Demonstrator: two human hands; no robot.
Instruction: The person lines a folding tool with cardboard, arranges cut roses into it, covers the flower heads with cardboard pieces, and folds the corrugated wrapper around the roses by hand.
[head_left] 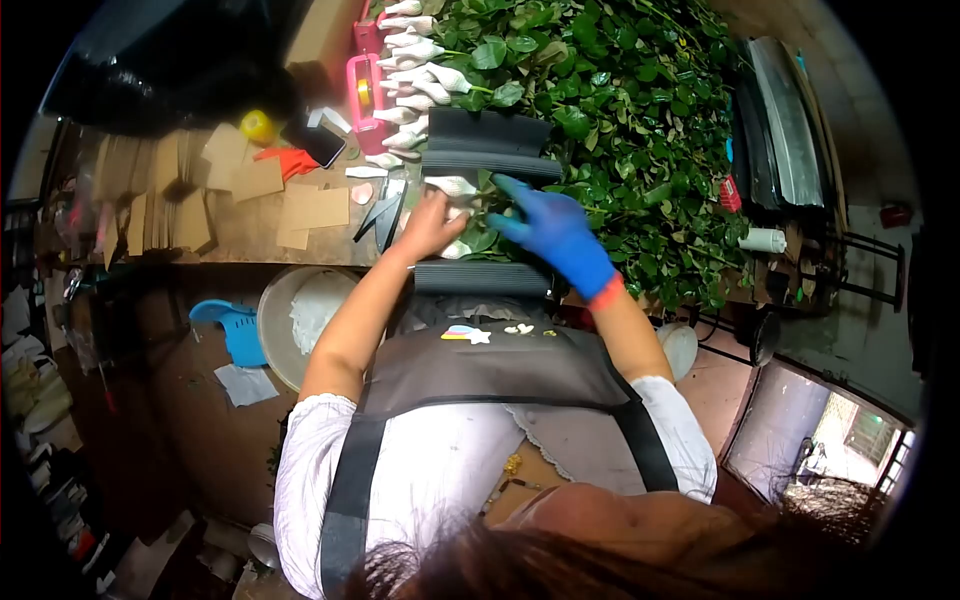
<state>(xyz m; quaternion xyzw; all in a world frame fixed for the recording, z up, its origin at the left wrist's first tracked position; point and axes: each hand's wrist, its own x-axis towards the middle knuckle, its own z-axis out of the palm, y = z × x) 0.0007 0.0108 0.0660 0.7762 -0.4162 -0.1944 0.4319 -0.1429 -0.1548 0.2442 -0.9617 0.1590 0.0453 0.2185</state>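
Observation:
Several white flower heads, apparently netted rosebuds (452, 186), lie with their green leaves between two dark ribbed pads (482, 279). At their left side is my bare left hand (432, 225), its fingers curled round a bud whose outline is partly hidden. My right hand (530, 218), in a blue glove with a red cuff, is over the leaves just right of the buds, fingers spread and apart. A black-handled cutting tool (382, 215) lies left of my left hand. More white buds (410, 75) form a column beyond the pads, their leafy stems (620, 130) pointing right.
Cardboard pieces (315, 208), a phone (318, 142), an orange cloth (287, 160) and a yellow round object (257, 127) lie on the table's left. A pink holder (364, 95) stands by the buds. Below are a round bin (290, 330) and a blue chair (240, 332).

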